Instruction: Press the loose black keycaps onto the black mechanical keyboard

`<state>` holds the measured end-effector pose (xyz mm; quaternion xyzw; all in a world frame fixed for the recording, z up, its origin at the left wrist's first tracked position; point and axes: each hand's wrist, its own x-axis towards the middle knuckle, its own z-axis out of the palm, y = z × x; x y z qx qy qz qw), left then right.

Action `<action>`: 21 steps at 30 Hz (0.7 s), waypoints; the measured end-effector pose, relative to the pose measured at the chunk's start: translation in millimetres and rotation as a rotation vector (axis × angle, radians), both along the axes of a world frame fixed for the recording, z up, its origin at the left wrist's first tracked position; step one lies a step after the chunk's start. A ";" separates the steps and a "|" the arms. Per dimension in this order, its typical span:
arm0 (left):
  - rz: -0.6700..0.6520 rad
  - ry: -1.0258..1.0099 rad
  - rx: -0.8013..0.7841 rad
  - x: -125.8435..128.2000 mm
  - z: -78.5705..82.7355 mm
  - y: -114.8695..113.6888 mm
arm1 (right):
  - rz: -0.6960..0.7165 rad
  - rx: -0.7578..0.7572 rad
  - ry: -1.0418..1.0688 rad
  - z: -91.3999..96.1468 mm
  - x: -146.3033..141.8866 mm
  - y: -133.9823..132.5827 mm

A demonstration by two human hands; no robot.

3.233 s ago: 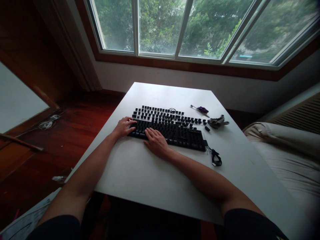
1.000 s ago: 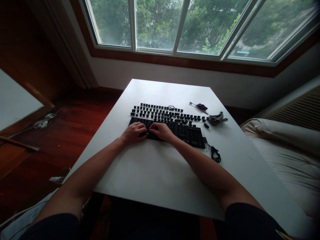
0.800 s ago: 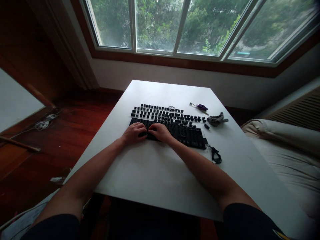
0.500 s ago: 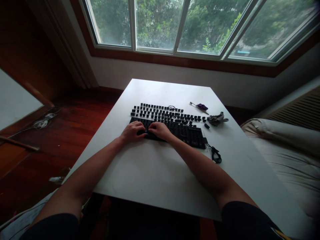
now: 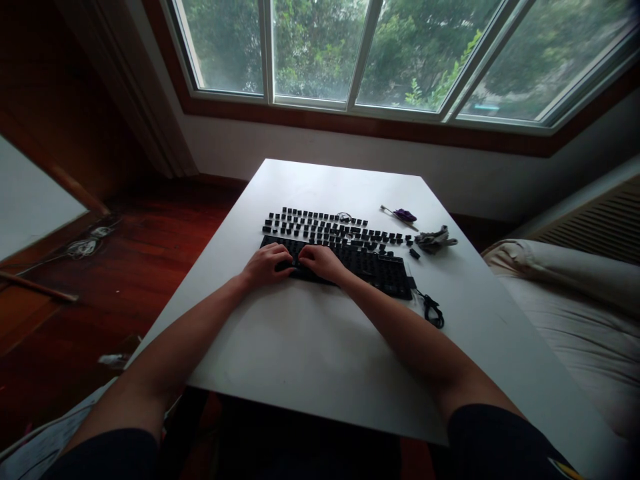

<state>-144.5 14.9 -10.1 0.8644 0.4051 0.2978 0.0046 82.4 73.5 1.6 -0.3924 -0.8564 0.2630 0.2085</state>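
Observation:
A black keyboard [image 5: 390, 277] lies slantwise on the white table [image 5: 310, 340]. My left hand [image 5: 270, 264] rests on its left end, fingers curled over the keys and thumb along the near edge. Just right of it, my right hand [image 5: 320, 261] is closed, fingertips pinched down at the keyboard; whatever sits between them is too small and hidden to make out. Beyond the keyboard, loose black keycaps [image 5: 325, 236] are laid out in rows. A thin wire loop [image 5: 343, 217] lies among the farther ones.
Past the keycaps are a purple object [image 5: 405, 215] with a thin light-tipped stick beside it, and a crumpled grey cloth item [image 5: 435, 240]. The keyboard's bundled cable [image 5: 434, 313] lies to the right. A window [image 5: 315, 53] is ahead, a cushioned seat [image 5: 575, 300] at right.
Both hands stay at the same spot on the keyboard, with hardly any finger motion. The whole view has shifted very slightly.

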 end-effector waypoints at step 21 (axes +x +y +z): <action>-0.105 0.180 0.096 12.2 -5.3 -3.4 | -0.225 0.236 -0.108 10.3 48.7 45.2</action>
